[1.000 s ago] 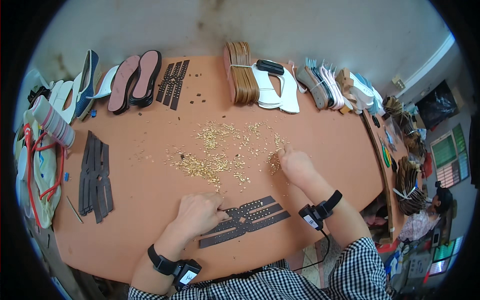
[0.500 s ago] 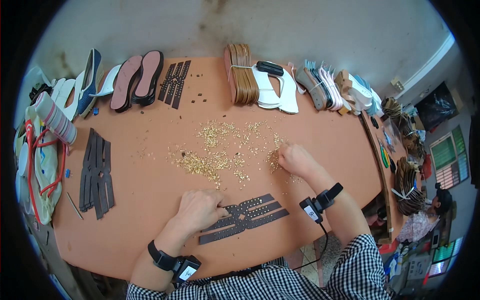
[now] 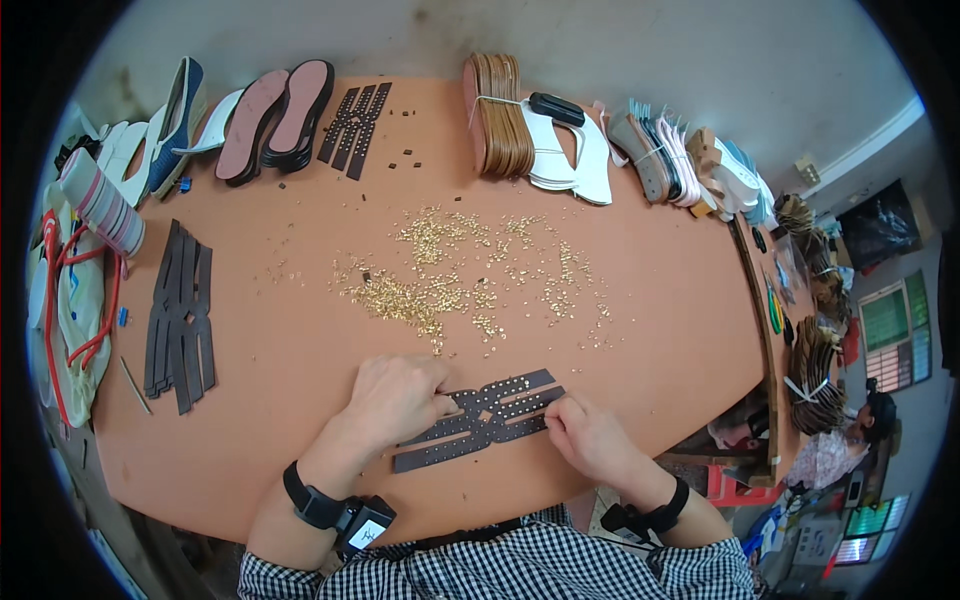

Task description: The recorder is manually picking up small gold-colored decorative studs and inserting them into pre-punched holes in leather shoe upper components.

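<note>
Straps (dark, studded) lie under left hand and right hand.

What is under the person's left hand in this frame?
Part of the dark studded strap piece, lying on the brown table. What the left hand covers there, any studs included, cannot be seen.

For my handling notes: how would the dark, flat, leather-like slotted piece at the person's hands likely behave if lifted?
The dark slotted piece would probably droop, since it looks thin and splits into long strips. It is likely light for its size, given the open slots.
</note>
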A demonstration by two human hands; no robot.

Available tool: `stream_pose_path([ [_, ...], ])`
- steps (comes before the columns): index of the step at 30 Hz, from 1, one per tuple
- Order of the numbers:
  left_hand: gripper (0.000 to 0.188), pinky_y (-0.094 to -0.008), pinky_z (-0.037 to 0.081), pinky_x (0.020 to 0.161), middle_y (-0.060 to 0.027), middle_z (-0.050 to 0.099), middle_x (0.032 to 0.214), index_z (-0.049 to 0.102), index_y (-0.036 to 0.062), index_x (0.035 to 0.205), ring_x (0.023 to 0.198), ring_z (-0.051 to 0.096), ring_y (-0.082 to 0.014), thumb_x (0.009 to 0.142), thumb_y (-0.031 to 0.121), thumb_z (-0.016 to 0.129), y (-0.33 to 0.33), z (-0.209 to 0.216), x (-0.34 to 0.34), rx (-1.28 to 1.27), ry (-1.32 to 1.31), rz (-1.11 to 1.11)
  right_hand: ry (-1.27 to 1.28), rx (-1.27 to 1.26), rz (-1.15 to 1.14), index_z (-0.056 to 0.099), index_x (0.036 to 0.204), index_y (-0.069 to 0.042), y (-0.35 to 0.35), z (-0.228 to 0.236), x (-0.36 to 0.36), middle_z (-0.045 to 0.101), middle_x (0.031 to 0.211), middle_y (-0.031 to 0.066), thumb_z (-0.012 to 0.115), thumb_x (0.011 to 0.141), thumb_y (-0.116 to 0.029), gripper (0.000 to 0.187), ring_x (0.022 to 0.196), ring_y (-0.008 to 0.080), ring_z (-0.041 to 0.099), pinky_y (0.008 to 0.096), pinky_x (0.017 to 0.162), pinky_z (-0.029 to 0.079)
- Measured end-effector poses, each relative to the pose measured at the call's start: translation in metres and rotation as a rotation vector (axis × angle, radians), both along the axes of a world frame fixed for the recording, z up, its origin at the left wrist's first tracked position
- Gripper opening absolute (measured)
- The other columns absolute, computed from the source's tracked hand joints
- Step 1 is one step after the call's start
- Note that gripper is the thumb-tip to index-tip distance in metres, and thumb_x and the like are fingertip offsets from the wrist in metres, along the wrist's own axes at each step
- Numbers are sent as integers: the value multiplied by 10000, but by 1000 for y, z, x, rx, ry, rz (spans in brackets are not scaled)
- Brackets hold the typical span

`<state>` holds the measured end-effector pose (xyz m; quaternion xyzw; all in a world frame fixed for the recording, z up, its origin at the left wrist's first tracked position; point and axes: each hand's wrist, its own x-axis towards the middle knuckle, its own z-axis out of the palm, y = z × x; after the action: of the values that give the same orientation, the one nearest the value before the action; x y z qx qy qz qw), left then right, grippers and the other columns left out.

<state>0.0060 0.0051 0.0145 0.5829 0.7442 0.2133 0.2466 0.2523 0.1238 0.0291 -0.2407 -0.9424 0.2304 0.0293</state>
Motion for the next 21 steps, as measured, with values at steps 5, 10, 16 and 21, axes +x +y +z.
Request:
stream_pose_path([
  [5,230,-389,484,587,-79,650,700,648,90,706,674,640,-272,669,288,760,-1,-4,0,60,7,14,-68,37,8,518,957,-23,-3,-4,-2,570,926,170,568,871,-112,134,727,372,613,449,638,521],
  [10,239,-392,487,594,-84,648,704,646,82,704,679,639,-277,667,290,758,-1,-4,0,67,11,6,-89,56,42,497,961,-1,-4,-3,-5,551,910,181,558,878,-111,151,696,374,611,450,616,525],
  [16,232,-390,489,596,-81,649,699,646,80,703,677,640,-273,665,280,758,-1,-5,0,97,14,4,-121,80,73,486,944,13,-6,1,-8,534,884,186,535,881,-92,132,666,365,608,442,589,524],
  [21,225,-390,489,598,-80,651,697,647,80,701,673,641,-272,664,271,760,-1,-5,0,92,-4,9,-129,92,79,492,925,13,-5,1,-8,534,867,187,522,883,-79,105,649,356,609,431,571,525],
])
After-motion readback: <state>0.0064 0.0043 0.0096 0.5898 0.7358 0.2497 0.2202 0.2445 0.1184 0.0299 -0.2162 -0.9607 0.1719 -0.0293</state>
